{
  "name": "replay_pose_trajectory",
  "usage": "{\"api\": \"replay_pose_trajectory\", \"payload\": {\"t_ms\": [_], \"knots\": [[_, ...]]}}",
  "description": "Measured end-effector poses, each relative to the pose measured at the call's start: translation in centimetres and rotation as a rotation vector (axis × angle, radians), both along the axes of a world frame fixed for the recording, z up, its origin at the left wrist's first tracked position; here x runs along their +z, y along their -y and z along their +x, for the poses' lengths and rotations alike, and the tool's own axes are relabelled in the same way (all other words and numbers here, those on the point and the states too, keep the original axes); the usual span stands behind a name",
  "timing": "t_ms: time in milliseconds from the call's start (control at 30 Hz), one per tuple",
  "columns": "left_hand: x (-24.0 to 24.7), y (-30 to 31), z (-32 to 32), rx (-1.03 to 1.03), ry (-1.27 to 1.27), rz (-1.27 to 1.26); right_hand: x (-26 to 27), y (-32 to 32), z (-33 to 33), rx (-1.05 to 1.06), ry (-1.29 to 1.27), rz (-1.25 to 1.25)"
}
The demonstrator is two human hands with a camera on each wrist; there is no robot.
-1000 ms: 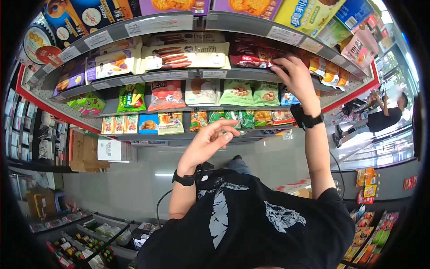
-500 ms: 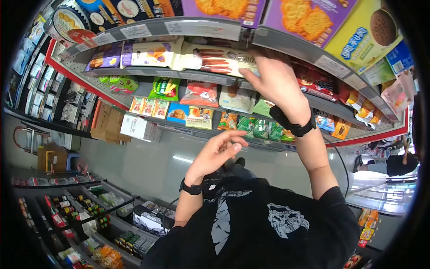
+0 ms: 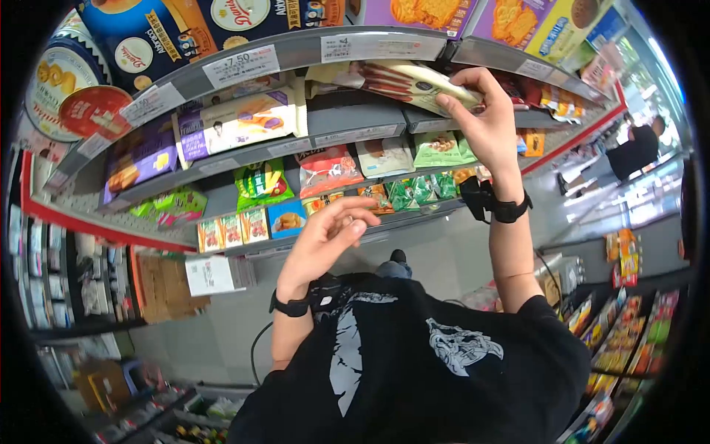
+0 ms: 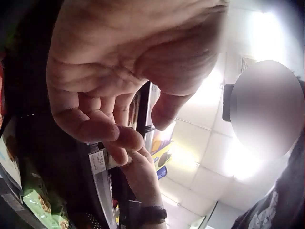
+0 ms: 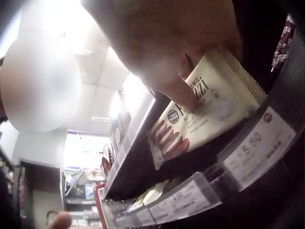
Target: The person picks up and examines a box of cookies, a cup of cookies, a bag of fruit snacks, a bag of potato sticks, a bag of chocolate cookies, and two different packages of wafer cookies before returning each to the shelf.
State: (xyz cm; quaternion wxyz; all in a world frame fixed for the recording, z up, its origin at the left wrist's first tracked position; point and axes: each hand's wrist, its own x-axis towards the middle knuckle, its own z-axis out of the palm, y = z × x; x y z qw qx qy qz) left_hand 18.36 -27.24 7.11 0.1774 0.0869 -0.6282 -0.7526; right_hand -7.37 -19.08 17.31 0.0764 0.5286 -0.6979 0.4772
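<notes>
My right hand (image 3: 452, 98) reaches up to the second shelf and pinches a cream Franzzi wafer packet (image 3: 403, 80) by its end. The packet is tilted and partly out over the shelf's price rail (image 3: 355, 133). In the right wrist view the fingers (image 5: 176, 88) press on the same cream packet (image 5: 209, 112), above a price tag (image 5: 252, 148). My left hand (image 3: 346, 219) hovers lower, in front of the small snack bags (image 3: 414, 191), with loosely curled fingers and nothing in it. The left wrist view shows that empty palm (image 4: 109, 81).
Shelves of biscuit boxes and snack packets fill the view ahead, with blue and purple boxes (image 3: 244, 18) on the top shelf. Cardboard boxes (image 3: 159, 285) stand on the floor at left. A low rack of snacks (image 3: 617, 333) is at right. Another person (image 3: 636, 148) stands far right.
My right hand went from the red packets leftward to the cream wafer packet and has drawn it outward, tilted. The left hand stays hovering in place. The head view has swung about.
</notes>
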Motion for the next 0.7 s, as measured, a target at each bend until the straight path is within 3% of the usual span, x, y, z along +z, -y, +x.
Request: {"api": "replay_pose_trajectory", "payload": {"t_ms": [67, 167, 267, 433, 467, 533, 567, 600, 667, 700], "knots": [[-0.4, 1.5, 0.9, -0.059, 0.007, 0.038, -0.6, -0.7, 0.9, 0.056, -0.017, -0.114], [0.1, 2.3, 1.6, -0.101, -0.008, 0.08, -0.9, -2.0, 4.6, -0.025, -0.023, -0.021], [-0.1, 3.3, 2.2, -0.159, -0.021, 0.116, -2.5, -4.0, 8.3, 0.029, 0.442, -0.024], [-1.4, 2.5, 2.1, -0.127, -0.347, 0.268, -8.7, -6.2, 14.8, 0.496, 1.547, -0.088], [-1.0, 2.4, 2.0, -0.129, -0.375, 0.276, -10.6, -5.9, 15.7, 0.661, 1.672, -0.111], [-1.1, 2.2, 2.5, -0.093, -0.323, 0.335, -11.1, -6.0, 18.6, 0.644, 1.852, -0.04], [-1.2, 2.0, 3.0, -0.04, -0.248, 0.39, -10.5, -5.6, 20.2, 0.559, 1.798, 0.037], [-1.3, 1.9, 3.3, -0.019, -0.215, 0.39, -10.6, -5.5, 21.4, 0.187, 1.532, 0.202], [-1.3, 2.7, 3.9, -0.071, -0.106, 0.425, -13.3, -5.4, 20.6, 0.292, 1.284, 0.104], [-1.6, 2.9, 4.1, -0.096, -0.076, 0.422, -12.5, -5.3, 20.3, 0.31, 1.316, 0.019]]}}
